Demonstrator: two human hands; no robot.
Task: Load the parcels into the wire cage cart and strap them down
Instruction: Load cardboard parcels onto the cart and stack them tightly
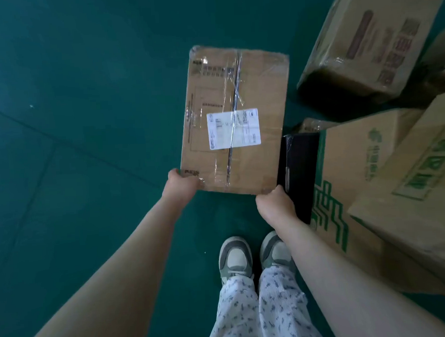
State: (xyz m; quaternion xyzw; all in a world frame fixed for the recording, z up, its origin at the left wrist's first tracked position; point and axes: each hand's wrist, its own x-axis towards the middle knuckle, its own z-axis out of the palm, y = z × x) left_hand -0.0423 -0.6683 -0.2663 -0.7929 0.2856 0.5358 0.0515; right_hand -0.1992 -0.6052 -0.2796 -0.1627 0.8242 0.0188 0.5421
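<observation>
A flat brown cardboard parcel point(234, 118) with clear tape and a white shipping label hangs above the green floor in the middle of the head view. My left hand point(181, 184) grips its near left corner, thumb on top. My right hand point(275, 204) grips its near right corner. The fingers of both hands are hidden under the parcel. No wire cage cart or strap is in view.
More parcels are piled at the right: a large taped carton point(369, 37) at the top, cartons with green print point(358, 166) point(423, 183), and a black box point(297, 174) beside my right hand. My feet point(254, 254) stand on the green floor point(72, 124).
</observation>
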